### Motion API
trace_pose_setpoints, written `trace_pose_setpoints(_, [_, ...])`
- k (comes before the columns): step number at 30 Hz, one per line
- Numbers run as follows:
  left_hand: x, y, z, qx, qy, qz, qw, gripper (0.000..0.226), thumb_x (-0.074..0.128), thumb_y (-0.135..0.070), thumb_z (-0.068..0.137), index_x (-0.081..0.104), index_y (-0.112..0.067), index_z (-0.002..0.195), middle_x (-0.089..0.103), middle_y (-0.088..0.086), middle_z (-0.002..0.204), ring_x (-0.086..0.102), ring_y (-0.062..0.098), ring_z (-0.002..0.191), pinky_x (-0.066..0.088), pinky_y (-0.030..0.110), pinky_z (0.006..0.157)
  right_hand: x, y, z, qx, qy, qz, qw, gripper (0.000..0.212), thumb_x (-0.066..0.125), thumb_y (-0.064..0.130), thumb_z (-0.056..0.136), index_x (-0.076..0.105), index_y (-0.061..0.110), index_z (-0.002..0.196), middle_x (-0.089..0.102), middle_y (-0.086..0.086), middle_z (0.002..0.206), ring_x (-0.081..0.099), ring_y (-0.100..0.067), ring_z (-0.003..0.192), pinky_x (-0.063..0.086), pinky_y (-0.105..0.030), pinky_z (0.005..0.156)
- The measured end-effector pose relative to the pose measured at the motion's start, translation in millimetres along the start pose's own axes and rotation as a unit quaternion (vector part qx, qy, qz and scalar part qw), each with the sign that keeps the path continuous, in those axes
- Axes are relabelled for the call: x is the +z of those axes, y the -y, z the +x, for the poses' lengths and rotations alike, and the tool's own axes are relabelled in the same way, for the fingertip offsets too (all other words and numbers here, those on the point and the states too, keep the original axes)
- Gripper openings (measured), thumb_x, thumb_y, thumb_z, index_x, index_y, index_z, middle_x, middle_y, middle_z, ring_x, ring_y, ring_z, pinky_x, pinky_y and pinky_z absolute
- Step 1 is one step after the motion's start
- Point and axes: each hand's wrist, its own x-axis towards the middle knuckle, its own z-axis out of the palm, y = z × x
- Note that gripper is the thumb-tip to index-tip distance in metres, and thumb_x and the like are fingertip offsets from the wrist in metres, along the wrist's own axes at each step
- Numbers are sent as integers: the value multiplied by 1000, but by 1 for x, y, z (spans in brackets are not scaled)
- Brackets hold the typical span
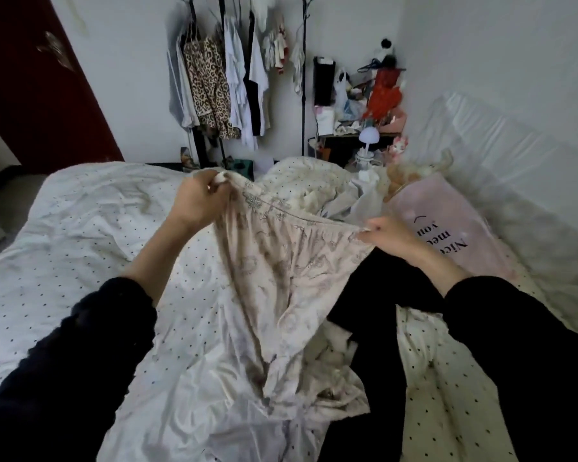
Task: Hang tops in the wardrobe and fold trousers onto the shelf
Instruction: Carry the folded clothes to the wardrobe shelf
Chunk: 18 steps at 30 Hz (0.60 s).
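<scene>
Trousers: a pair of pale pink printed cotton trousers (274, 261) is held up by the waistband over the bed, the legs hanging down and bunching on the sheet below.
Left hand: the left hand (197, 198), coming out of a dark sleeve, has its fingers curled round one end of the waistband, gripping a bunch of the cloth at the higher end.
Right hand: the right hand (392, 236) pinches the other end of the waistband between thumb and curled fingers, lower than the left, so the band runs at a slant between the two.
Bed: a white sheet with small black dots (80, 235) covers the bed, creased all over; a rumpled dotted duvet (301, 181) lies heaped behind the trousers.
Black garment: a black piece of clothing (374, 328) lies on the sheet under the right forearm, partly beneath the trousers.
Pillow: a pink pillow with black lettering (447, 228) sits just beyond the right hand.
Rack: a black metal clothes rack (302, 95) stands against the far wall, hung with white tops and a leopard-print top (207, 85).
Corner: a cluttered small table (357, 135) stands beside the rack.
</scene>
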Motion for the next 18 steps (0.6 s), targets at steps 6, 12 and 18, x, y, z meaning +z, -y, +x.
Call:
trace_pose_setpoints(6, [-60,-31,56,32,-80,-2,996,20,48,-13,95,52,-3,78,46,10,63,47,26,67,33,29,56,-77,88,16,-158,-68,72,982,29,63,19,90,59,8,117,60,-2,112,57,-16,99,45,-27,85])
trace_pose_setpoints(12, [-155,-120,110,96,-195,-106,970,36,46,-8,93,39,-17,59,35,0,57,30,11,51,26,13,40,-183,199,20,-277,-218,122,928,19,66,22,87,58,5,85,53,-6,72,47,-10,66,36,-14,59])
trace_pose_setpoints(18, [-230,-197,131,167,-317,-52,932,19,47,-15,90,55,-5,76,46,6,64,39,18,59,31,26,52,-266,278,4,-358,-324,191,855,48,71,22,84,31,19,57,25,4,59,22,-9,52,16,-18,42])
